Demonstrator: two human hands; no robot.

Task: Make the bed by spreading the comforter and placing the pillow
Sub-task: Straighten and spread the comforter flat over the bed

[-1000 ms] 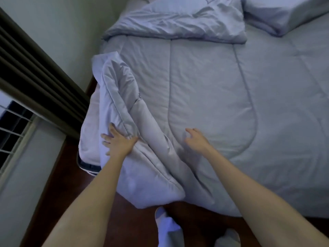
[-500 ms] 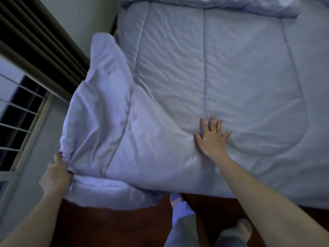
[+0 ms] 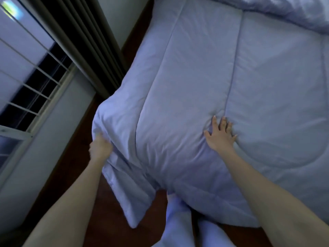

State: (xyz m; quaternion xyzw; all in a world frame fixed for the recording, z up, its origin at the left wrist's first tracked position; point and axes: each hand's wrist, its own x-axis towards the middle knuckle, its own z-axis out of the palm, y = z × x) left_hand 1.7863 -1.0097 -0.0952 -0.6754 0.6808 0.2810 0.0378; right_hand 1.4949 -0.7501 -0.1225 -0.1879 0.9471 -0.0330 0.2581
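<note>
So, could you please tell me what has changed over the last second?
The left hand gripped the comforter corner, unfolded it outward and pulled it down over the bed's corner. The right hand went from hovering to pressing flat and stays there.

Both forearms bare, no sleeves, no watch/rings. Left hand [image 3: 100,148] & right hand [image 3: 220,135] bare. Legs in light trousers [image 3: 179,221].

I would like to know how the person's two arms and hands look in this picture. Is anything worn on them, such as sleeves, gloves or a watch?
Both forearms are bare up to the picture's edge: no sleeves show. The left hand and the right hand wear no gloves, and no watch, bracelet or ring can be seen. The fingernails of the right hand look short and pale. The light is dim, so fine marks cannot be told.
</note>
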